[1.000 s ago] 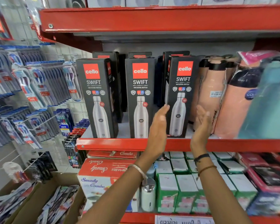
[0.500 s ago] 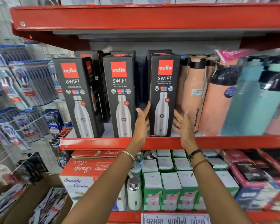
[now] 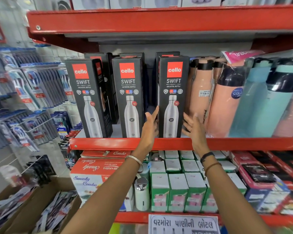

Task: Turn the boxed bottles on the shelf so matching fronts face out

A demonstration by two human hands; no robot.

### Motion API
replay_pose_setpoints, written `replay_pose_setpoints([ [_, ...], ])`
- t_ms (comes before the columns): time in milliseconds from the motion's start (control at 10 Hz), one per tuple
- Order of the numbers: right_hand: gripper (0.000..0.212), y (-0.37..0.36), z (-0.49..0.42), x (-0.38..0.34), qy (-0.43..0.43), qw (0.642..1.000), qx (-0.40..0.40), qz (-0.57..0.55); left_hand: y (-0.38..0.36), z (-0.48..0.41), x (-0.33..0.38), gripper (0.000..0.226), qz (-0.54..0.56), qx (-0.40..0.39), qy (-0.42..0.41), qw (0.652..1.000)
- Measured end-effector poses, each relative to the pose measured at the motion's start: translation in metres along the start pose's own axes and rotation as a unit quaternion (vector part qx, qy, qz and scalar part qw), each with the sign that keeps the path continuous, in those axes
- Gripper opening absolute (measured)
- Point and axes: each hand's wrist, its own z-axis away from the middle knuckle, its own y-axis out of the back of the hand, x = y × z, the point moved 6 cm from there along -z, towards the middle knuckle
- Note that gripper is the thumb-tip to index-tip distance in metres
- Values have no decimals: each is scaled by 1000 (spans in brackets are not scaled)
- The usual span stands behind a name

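Note:
Three black boxed bottles stand upright at the front of the red shelf (image 3: 108,144), their red logo fronts facing out: a left box (image 3: 90,98), a middle box (image 3: 129,97) and a right box (image 3: 173,97). More black boxes stand behind them. My left hand (image 3: 150,125) lies flat, fingers together, against the right box's left lower side. My right hand (image 3: 192,127) is spread at that box's right lower side, whether it touches the box is unclear. Neither hand wraps around it.
Peach bottles (image 3: 201,95) and teal bottles (image 3: 260,102) crowd the shelf just right of the right box. A red upper shelf (image 3: 159,19) hangs close above. Green boxes (image 3: 178,191) fill the shelf below. Toothbrush packs (image 3: 32,85) hang at left, a cardboard carton (image 3: 41,208) sits lower left.
Both hands have slid lower along the right box's sides. The camera view has shifted, so the shelf sits differently in the frame. The three front boxes keep their facing.

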Motion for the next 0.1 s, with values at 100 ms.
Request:
replay_pose_setpoints([
  [100, 54, 0, 8, -16, 62, 996, 61, 7, 8, 1, 18, 61, 13, 25, -40, 999],
])
